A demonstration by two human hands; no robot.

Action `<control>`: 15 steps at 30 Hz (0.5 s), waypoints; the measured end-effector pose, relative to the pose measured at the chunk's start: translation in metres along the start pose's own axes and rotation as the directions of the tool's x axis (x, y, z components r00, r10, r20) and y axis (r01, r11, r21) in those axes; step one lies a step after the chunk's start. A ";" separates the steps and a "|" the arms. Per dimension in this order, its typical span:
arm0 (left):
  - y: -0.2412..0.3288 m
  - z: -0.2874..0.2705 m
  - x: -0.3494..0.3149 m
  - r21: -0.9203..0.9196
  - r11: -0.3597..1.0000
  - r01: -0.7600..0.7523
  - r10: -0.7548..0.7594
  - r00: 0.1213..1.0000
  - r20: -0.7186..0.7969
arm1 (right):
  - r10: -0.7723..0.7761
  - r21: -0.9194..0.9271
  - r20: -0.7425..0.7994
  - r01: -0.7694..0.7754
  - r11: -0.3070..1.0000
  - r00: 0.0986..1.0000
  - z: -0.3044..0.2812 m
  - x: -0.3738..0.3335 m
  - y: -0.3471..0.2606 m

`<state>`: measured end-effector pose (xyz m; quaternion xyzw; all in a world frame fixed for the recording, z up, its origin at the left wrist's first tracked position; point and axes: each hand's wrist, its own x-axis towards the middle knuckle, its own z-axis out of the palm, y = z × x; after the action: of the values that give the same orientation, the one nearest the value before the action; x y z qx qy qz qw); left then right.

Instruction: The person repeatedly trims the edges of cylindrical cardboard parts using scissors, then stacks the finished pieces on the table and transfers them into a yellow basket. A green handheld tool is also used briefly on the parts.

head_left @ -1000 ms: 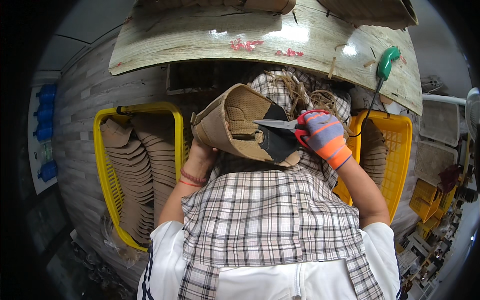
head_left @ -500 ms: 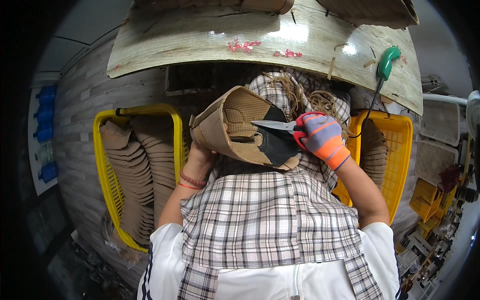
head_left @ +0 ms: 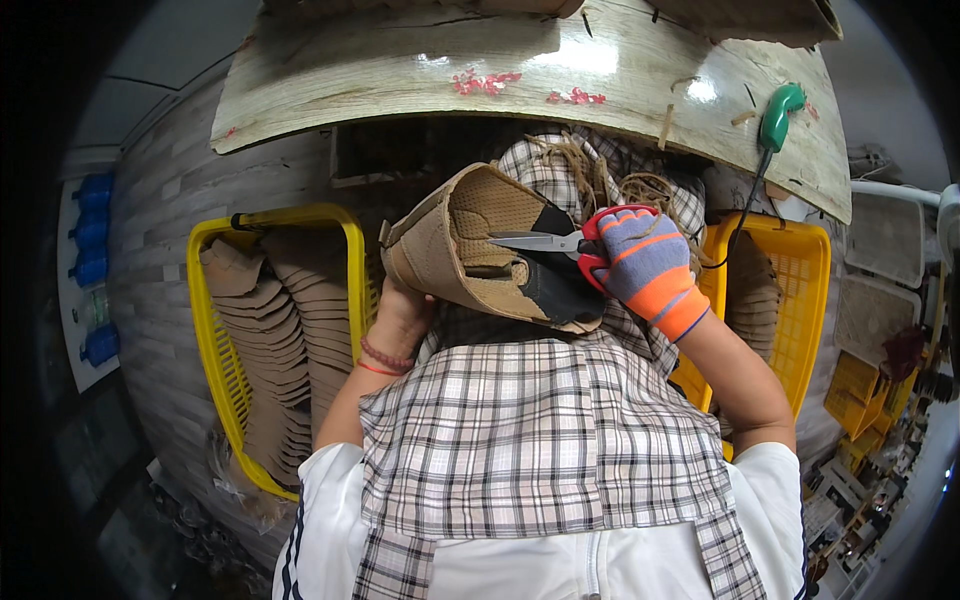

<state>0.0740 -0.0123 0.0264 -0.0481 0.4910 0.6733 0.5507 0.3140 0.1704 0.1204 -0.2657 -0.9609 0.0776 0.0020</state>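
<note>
My bare left hand, with a beaded bracelet at the wrist, grips a tan boot upper from its left underside. The fingers are mostly hidden behind it. The piece is held over my lap with its opening toward me, showing a tan mesh lining and a black patch at its right end. In a striped grey and orange glove, my right hand is closed round the red handles of a pair of scissors. Their blades point left across the opening; I cannot tell whether they touch the lining.
Stacked tan pieces fill a yellow basket on my left; another yellow basket with similar pieces stands on my right. Ahead is a wood-grain table bearing a green corded tool. Loose tan trimmings lie on checked cloth beyond my hands.
The scissors have shifted slightly left, with the blades now closer together. The boot upper has tilted a little in my left hand, which keeps its hold.
</note>
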 end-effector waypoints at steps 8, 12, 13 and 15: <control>0.000 -0.003 -0.001 0.021 0.999 0.035 -0.035 0.999 0.009 | 0.077 0.018 0.028 -0.077 0.997 0.997 0.001 -0.011 -0.006; 0.002 0.000 -0.003 0.022 1.000 0.017 -0.017 1.000 -0.009 | 0.312 0.183 -0.075 -0.295 0.938 0.947 0.002 -0.007 -0.011; 0.002 0.001 -0.003 0.021 1.000 0.011 -0.011 1.000 -0.009 | 0.217 0.148 -0.037 -0.209 0.967 0.976 0.001 -0.007 -0.012; 0.005 0.004 -0.003 0.034 0.999 0.002 -0.003 1.000 0.014 | 0.034 0.094 0.049 -0.039 0.995 0.998 0.002 -0.010 -0.013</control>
<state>0.0735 -0.0110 0.0331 -0.0348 0.4985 0.6645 0.5556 0.3154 0.1543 0.1212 -0.2808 -0.9509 0.1295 -0.0096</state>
